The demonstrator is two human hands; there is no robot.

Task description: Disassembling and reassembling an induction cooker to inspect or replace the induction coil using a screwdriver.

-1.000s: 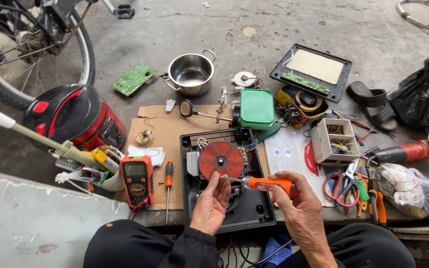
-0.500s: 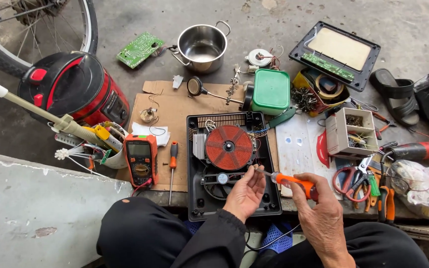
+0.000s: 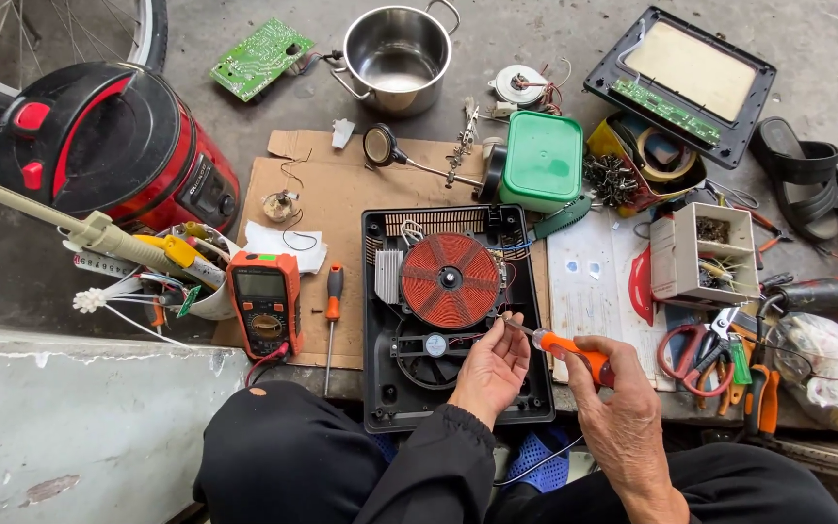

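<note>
While the opened cooker lies on the cardboard before a seated person, a screwdriver with an orange handle angles across its lower right corner, metal tip near the red coil. The right hand grips the handle in clenched fingers, wrist low over the cooker's right edge. The left hand rests palm up on the black casing beside the fan, fingers loosely curled toward the shaft near its tip; whether they touch it cannot be told. Inside the casing sit the coil, a finned heat sink and the fan. Left of the cooker lie a second screwdriver and an orange meter. A steel pot stands beyond the cardboard, apparently empty, near a green circuit board and a green box with its lid shut. To the right, a small white box holds screws and bits of wire, and a yellow tub holds tape and metal parts. Red scissors and pliers lie just right of the right hand.
</note>
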